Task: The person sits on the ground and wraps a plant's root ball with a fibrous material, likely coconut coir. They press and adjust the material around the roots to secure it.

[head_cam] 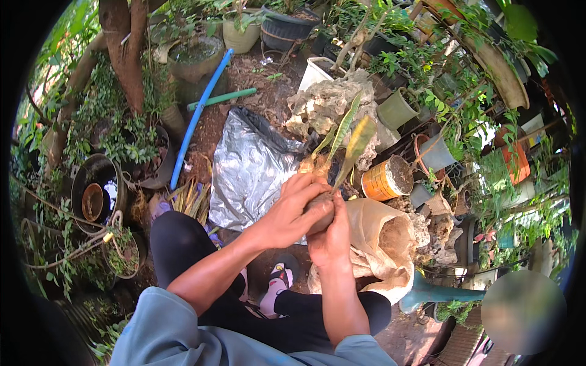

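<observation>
My left hand (286,210) and my right hand (333,238) are closed together around a rounded brown lump (320,215). Fingers cover much of it, so I cannot tell whether it is a root ball or a small pot. A variegated snake plant leaf (355,146) rises just beyond my fingertips. Behind it stand other snake plant leaves (344,126), with tan fibre (313,165) about their bases. Below and to the left, a silver plastic sheet (252,169) lies on the soil. Close by my right hand is a sack (366,219), its mouth showing brown fibre (397,235).
Pitted rocks (332,98) and a tilted orange-and-yellow tin (382,180) of soil lie ahead to the right. A blue pipe (201,119) crosses a green pipe (224,99) at the left. A teal plastic stool (439,293) is right of my knee. Potted plants surround the spot.
</observation>
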The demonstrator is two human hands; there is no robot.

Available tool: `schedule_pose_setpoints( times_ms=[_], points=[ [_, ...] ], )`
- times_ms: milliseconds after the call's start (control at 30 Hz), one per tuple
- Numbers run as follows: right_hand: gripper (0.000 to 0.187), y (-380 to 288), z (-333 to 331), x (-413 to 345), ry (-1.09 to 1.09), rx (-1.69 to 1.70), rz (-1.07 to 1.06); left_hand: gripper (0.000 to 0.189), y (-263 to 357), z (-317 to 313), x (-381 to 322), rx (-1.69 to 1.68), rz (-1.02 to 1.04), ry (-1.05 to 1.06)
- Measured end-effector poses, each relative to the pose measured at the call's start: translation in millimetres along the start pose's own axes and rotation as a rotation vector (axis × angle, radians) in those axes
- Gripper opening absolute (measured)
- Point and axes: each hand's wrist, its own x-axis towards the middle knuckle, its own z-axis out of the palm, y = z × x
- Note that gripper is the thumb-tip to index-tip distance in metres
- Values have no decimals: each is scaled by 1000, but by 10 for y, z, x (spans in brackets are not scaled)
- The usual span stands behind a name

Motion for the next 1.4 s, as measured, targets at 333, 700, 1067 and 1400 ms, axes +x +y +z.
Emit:
schedule_pose_setpoints(
  times_ms=[333,700,1067,1400],
  points=[
    [45,-37,96,-107,-182,-173,-156,43,51,-52,21,-293,-92,98],
    [62,2,-16,-36,-179,-42,-113,40,61,-26,-9,-558,-282,4],
    [57,34,118,31,22,0,-139,37,127,112,84,-510,-401,225],
    [25,115,70,-99,-140,31,-199,33,40,-64,-23,-629,-331,179]
  ],
)
